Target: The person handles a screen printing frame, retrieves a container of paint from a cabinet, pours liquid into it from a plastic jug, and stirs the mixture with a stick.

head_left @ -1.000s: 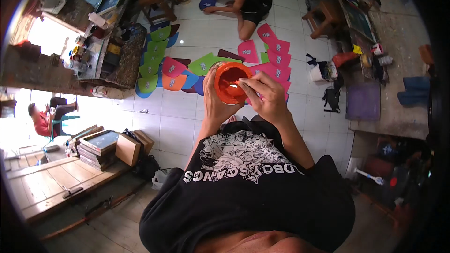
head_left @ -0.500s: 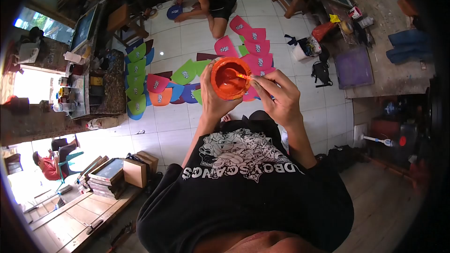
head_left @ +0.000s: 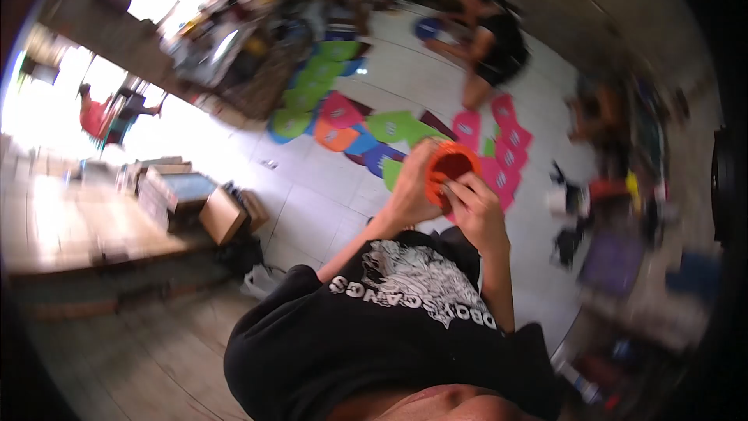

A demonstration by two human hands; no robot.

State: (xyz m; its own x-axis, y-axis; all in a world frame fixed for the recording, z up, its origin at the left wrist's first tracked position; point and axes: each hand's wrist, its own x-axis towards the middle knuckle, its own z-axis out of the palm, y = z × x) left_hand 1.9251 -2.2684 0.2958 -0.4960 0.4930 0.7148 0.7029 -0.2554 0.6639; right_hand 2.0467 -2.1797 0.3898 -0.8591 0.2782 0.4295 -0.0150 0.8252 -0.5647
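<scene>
An orange container (head_left: pixel 472 153) with red-orange contents is held up in front of my chest, its mouth turned toward the camera. My left hand (head_left: pixel 414 185) is wrapped round its left side. At the lower right of the mouth, my right hand (head_left: pixel 477 209) is closed in a pinch on a small stirring stick, which is mostly hidden by the fingers and blurred. Beyond the container, pink printed pieces (head_left: pixel 510 157) and green printed pieces (head_left: pixel 318 72) lie overlapping on the tiled floor, with blue and orange ones between them.
A person (head_left: pixel 499 43) in black sits on the floor ahead, holding a blue piece (head_left: pixel 428 29). Another person (head_left: pixel 95 115) sits far left. Stacked frames (head_left: pixel 178 191) and a cardboard box (head_left: pixel 222 216) rest on a wooden surface at left. A stool (head_left: pixel 598 113) stands right.
The camera view has swung and tilted, so the surroundings appear rotated and blurred. The container's mouth has tilted, and my right hand now covers more of the stick.
</scene>
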